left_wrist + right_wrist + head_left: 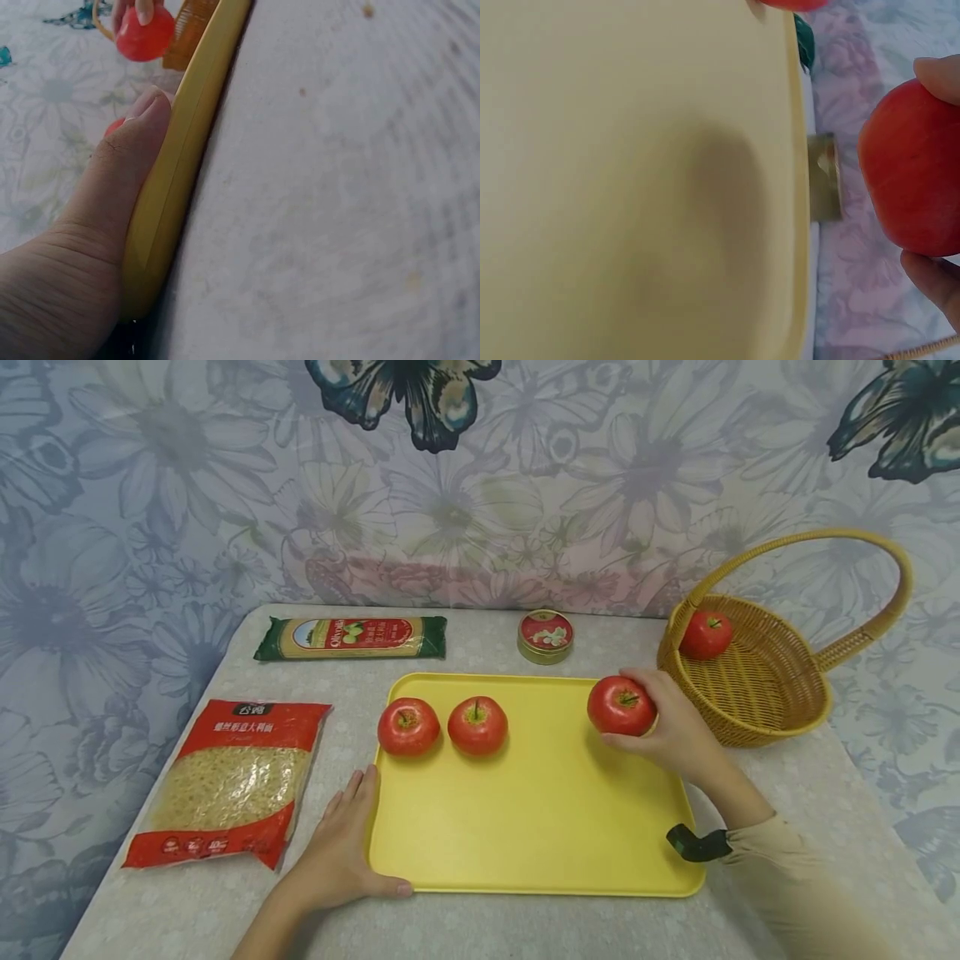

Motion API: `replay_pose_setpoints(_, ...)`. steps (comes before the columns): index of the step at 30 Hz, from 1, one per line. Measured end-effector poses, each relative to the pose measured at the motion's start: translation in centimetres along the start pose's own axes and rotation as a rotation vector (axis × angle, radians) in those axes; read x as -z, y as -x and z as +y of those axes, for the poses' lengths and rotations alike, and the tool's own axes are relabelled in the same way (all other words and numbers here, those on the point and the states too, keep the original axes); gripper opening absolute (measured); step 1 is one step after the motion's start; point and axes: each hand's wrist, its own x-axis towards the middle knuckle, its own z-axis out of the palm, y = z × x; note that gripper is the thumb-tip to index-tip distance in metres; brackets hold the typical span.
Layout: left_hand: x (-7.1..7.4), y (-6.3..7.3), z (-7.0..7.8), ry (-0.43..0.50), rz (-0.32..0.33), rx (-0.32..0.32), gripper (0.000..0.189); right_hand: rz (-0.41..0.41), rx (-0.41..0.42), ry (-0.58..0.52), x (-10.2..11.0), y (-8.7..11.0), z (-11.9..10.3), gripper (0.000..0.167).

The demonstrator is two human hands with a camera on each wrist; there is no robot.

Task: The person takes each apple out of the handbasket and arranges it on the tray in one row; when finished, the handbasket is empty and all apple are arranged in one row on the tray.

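Note:
My right hand (678, 727) grips a red apple (621, 705) above the right part of a yellow tray (540, 827). In the right wrist view, thumb and fingertips hold that apple (915, 172) from opposite sides, and a shadow falls on the tray below. Two more apples sit side by side at the tray's back left, one apple (408, 727) by the rim and another apple (477, 726) beside it. At the tray's front left corner rests my left hand (341, 852), fingers extended along the side and thumb against the front edge. The left wrist view shows this thumb (112, 165) touching the rim.
A wicker basket (757, 693) with a tall handle stands at the back right, holding one apple (706, 635). Behind the tray lie a green-ended spaghetti pack (352, 637) and a round tin (545, 637). A red pasta bag (228, 785) is on the left.

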Motion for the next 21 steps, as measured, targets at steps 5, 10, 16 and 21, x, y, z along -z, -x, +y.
replay_pose_setpoints(5,0.0,0.1,-0.1,0.001,0.004,-0.003,0.16,-0.07,0.039,-0.002,-2.4,-0.4,-0.8,0.09)
replay_pose_setpoints(10,0.0,-0.1,-0.1,0.002,-0.004,0.009,0.159,-0.148,0.017,-0.003,-4.1,-0.9,-1.8,0.09)
replay_pose_setpoints(16,0.0,-0.1,-0.3,-0.001,0.003,0.004,0.16,-0.195,0.016,0.03,-5.4,-1.5,-2.3,0.089)
replay_pose_setpoints(21,-0.1,-0.1,-0.2,0.004,0.001,0.011,0.16,-0.215,0.002,0.012,-6.1,-1.8,-2.4,0.089)
